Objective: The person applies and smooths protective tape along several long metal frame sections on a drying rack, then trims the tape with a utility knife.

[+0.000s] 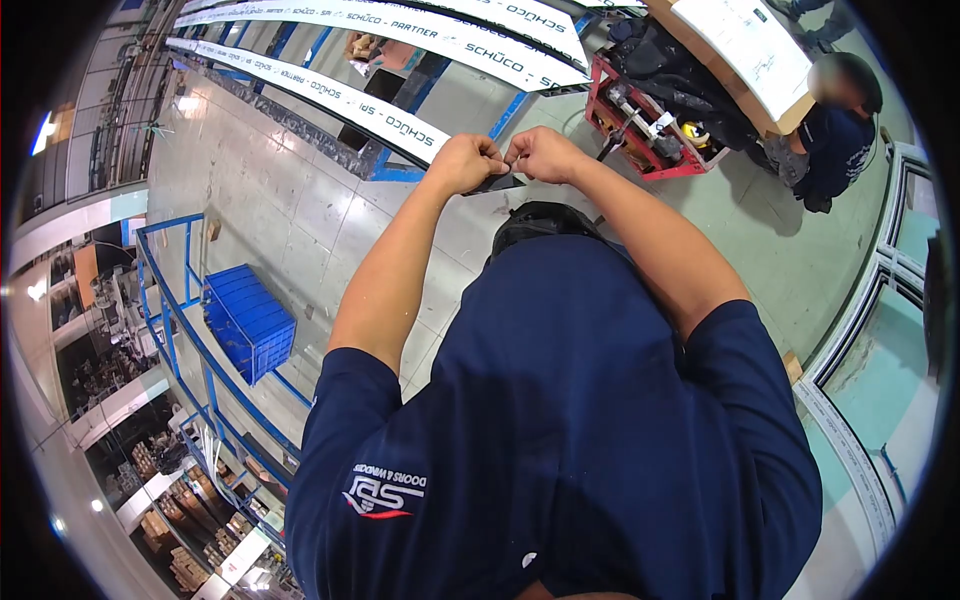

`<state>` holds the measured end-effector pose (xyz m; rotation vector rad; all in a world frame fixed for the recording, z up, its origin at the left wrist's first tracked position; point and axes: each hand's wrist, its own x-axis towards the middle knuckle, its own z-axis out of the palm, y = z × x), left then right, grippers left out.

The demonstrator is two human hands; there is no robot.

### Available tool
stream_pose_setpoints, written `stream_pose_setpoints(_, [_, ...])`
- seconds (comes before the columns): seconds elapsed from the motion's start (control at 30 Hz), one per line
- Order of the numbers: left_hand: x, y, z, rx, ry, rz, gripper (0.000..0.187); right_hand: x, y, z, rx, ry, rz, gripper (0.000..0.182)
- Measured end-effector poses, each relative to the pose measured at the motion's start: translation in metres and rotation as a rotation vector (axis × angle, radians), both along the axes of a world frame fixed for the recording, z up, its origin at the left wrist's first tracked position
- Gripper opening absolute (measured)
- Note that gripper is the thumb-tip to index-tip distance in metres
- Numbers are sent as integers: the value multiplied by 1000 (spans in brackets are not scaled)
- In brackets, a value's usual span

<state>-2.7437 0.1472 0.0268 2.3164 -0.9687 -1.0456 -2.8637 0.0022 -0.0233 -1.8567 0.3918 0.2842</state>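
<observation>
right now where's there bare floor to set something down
Bare floor lies between the blue crate and the left arm, and another patch between the right arm and the red cart. The cart itself is crowded with tools.

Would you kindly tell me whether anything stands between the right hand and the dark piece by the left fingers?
Nothing visible stands between the right hand and the dark piece; the left hand is beside both, and finger contact is too small to tell.
</observation>
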Motion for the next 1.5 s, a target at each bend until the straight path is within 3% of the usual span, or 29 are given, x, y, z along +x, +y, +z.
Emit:
stream_pose_setpoints(0.97, [15,0,-2,-4,240,11,15,-10,5,3,66,56,-39,13])
stream_pose_setpoints(1.5, [19,3,3,18,230,-15,14,-4,8,12,61,45,-5,13])
